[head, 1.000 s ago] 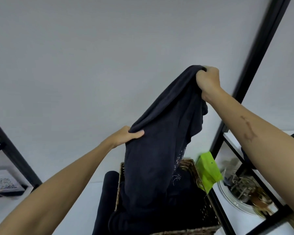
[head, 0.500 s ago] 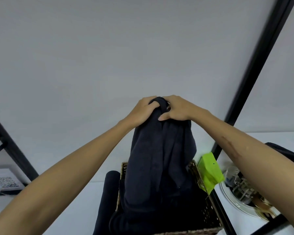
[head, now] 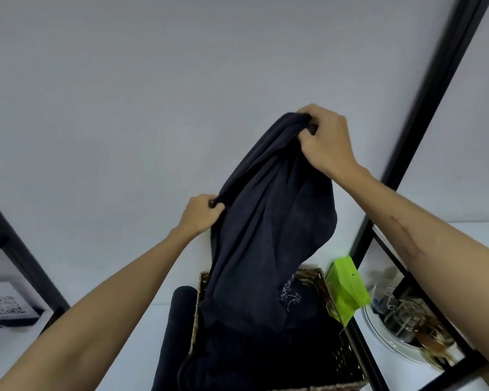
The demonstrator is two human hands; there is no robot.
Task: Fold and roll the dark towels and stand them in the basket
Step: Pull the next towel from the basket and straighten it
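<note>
Hands [head: 326, 142] grip towel [head: 268, 235], hiding basket [head: 321, 280].

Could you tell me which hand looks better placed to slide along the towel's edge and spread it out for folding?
Probably the left hand: it pinches the dark towel lower, while the right hand bears the raised bunch.

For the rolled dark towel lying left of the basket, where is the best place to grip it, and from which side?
Probably the roll is best gripped around its middle, coming from the left: it lies as a long cylinder close beside the basket, so the right side seems blocked by the wall. Fingers curled round the body should keep it from unrolling.
</note>
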